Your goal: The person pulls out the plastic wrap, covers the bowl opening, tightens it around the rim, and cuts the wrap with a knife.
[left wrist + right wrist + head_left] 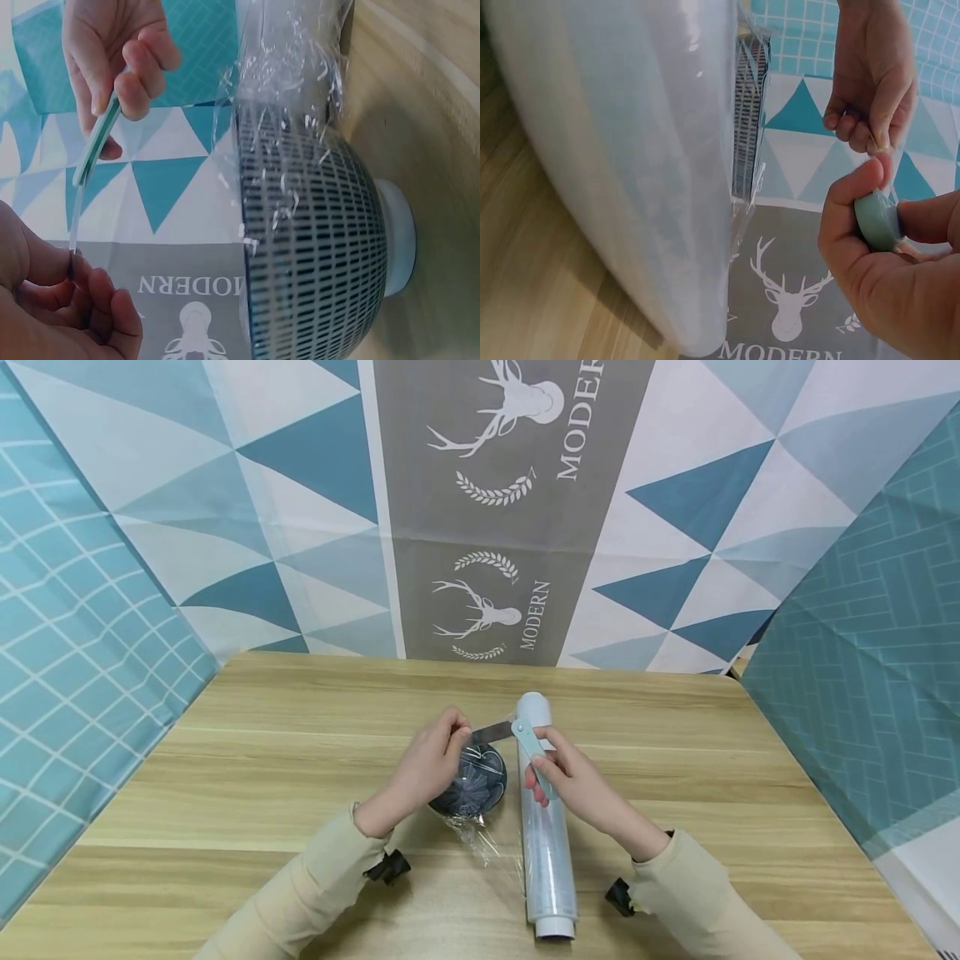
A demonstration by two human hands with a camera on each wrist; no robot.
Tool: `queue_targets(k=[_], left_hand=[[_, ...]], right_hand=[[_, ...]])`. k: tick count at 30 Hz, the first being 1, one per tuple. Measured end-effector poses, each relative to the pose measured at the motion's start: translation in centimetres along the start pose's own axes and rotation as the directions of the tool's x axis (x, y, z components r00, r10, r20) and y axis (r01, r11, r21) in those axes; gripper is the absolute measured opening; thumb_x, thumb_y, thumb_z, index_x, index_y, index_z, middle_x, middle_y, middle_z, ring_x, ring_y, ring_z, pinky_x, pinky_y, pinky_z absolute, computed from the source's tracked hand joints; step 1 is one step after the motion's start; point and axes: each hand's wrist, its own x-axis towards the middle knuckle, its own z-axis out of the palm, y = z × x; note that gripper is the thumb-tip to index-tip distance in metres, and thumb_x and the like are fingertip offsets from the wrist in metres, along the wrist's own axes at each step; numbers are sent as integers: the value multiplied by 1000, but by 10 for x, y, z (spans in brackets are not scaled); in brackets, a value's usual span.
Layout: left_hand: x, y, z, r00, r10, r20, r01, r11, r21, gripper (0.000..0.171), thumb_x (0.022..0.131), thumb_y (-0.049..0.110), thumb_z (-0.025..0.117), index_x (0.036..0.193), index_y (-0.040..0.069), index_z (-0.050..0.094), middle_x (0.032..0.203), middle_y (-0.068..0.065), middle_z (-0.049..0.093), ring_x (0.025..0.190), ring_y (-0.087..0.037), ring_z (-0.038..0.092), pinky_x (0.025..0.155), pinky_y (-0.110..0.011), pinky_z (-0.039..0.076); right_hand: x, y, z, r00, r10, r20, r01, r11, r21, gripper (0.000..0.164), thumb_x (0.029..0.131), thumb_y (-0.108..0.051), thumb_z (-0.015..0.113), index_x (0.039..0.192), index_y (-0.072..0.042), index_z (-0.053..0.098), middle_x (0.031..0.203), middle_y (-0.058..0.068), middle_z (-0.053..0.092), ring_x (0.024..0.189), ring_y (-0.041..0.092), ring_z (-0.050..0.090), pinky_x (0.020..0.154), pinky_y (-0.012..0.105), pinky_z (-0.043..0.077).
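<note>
My right hand (pixel 562 772) grips the mint-green handle (pixel 532 750) of a small folding knife, above a roll of plastic wrap (pixel 551 860). The knife's metal blade (pixel 492 732) is swung out to the left. At its tip, thumb and fingers of my left hand (pixel 431 756) pinch the blade. Below the left hand stands a dark patterned bowl (pixel 315 240), upright, with clear film (pixel 289 90) over its rim and down its side. From the bowl, the film runs toward the roll. In the head view the left hand hides part of the bowl.
The wooden table (pixel 315 710) carries the bowl and the roll, which lies lengthwise to the right of the bowl. A patterned cloth (pixel 480 527) hangs behind the table's far edge, with blue tiled-print cloths at both sides.
</note>
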Motion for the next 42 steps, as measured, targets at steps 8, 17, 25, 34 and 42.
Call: queue_targets(k=[8,17,25,34,42], left_hand=[[8,-2,-4,999,41,-14,-41,998,39,7,83,5,50,77,7,48,69,1,45,63,-12,40,57,-26,36],[16,0,-6,998,49,-39,-48,999,16,5,82,4,53,81,7,50,72,1,49,63,-10,44,56,-25,39],[20,0,-6,999,34,-31,-35,999,-19,8,81,3,53,84,10,49,70,2,50,60,-10,43,52,-24,38],[34,4,0,1000,7,-12,-7,1000,-22,5,80,10,57,84,10,54,74,4,55,63,-8,47,57,-23,40],[52,-4,9,988,-148,-51,143,985,-93,11,84,17,52,86,7,55,73,-1,54,62,-13,47,55,-24,39]], right_hand=[[-4,4,-7,999,-22,29,26,989,-147,24,91,-8,35,114,-9,39,63,9,46,46,11,41,40,24,37],[-7,5,-10,996,35,82,-10,958,-286,26,91,-10,37,115,-17,44,63,3,46,46,6,37,41,18,32],[-8,7,-9,993,47,105,-8,938,-347,25,91,-10,37,113,-18,44,64,3,47,49,7,41,42,20,34],[-5,2,-16,997,40,65,-17,947,-321,18,89,-23,43,106,-15,44,70,8,54,48,15,50,42,28,43],[8,1,-25,995,54,-79,-74,955,-286,21,89,-17,44,108,-11,45,69,8,53,43,16,44,39,25,39]])
